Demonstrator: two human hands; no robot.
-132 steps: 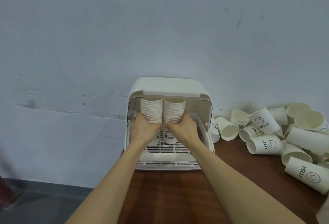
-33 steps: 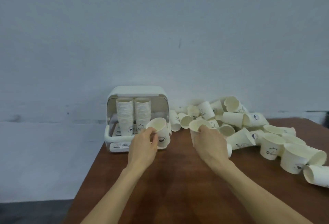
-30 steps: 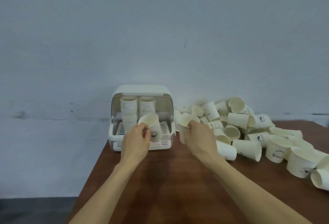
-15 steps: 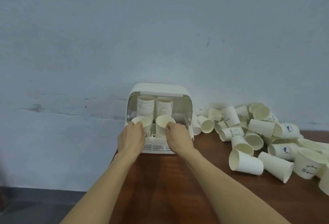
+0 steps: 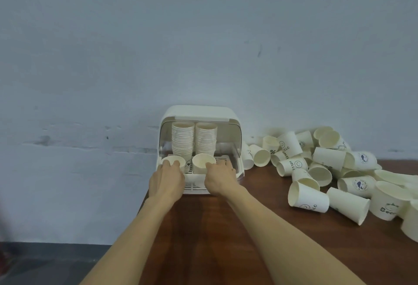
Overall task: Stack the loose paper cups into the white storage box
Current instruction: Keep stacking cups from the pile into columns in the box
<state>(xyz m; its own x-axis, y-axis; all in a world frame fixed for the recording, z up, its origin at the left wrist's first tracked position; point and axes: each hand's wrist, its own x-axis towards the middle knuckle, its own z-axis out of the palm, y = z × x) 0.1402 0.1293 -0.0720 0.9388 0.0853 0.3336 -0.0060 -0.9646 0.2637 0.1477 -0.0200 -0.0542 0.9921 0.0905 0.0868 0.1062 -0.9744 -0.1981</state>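
The white storage box stands open at the table's back left corner against the wall. Two tall stacks of paper cups stand inside, a left stack and a right stack. In front of them, over the slotted tray, my left hand grips an upright paper cup and my right hand grips another upright paper cup. The lower parts of both held cups are hidden behind my fingers. A heap of loose paper cups lies to the right of the box.
The brown wooden table ends at its left edge just under my left forearm. A grey-blue wall rises right behind the box. Loose cups spread along the table's right side up to the frame edge.
Both hands carried one cup each from the pile side to the box front. Since half a second ago they have barely moved, holding the cups at the tray.
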